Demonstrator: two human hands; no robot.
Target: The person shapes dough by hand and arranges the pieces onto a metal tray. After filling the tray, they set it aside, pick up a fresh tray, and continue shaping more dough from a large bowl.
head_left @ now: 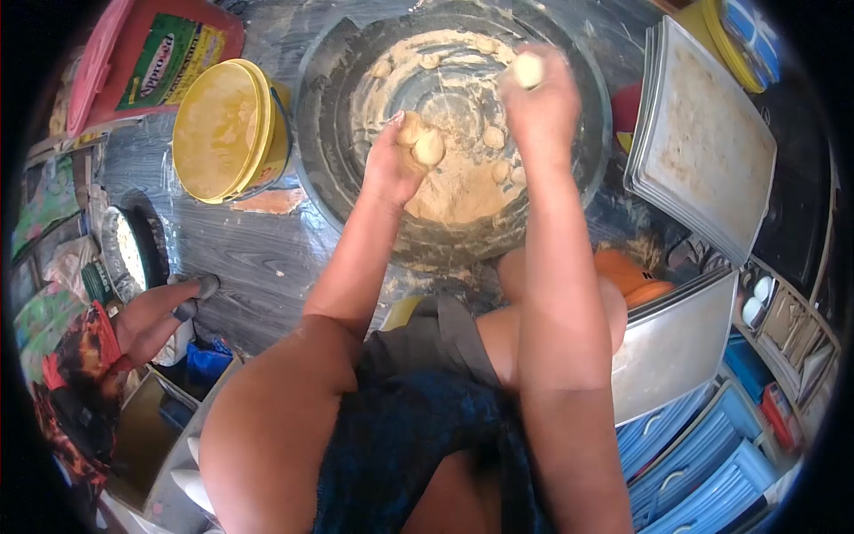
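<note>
A small ball of dough [528, 69] sits pinched at the top of the right hand [540, 105], whose grip is pressed together around it, above the far right side of a wide dark basin [331, 107]. A second piece of dough [428, 147] lies in the left hand [391, 165]; that grip is curled closed around it, the pale lump showing between thumb and fingers, low over the middle of the basin.

Just below and between the two grips, the basin's bottom holds a flattened mass of dough [454, 191], with several small rolled balls [495, 136] lying just beyond the left grip and more along the far inner wall [433, 60]. Flour dusts the basin's sides.

The basin stands on a table [258, 258] with a dark wood-grain cover. To the left of the left grip, a yellow bucket [227, 129] lies tilted on its side, its mouth toward the camera, and past it sits a red packet [160, 62] with a green label. To the right of the right grip, a stack of metal baking trays [703, 142] rests, well apart from the basin. At the table's left edge another person's hand [160, 311] rests on the surface.
</note>
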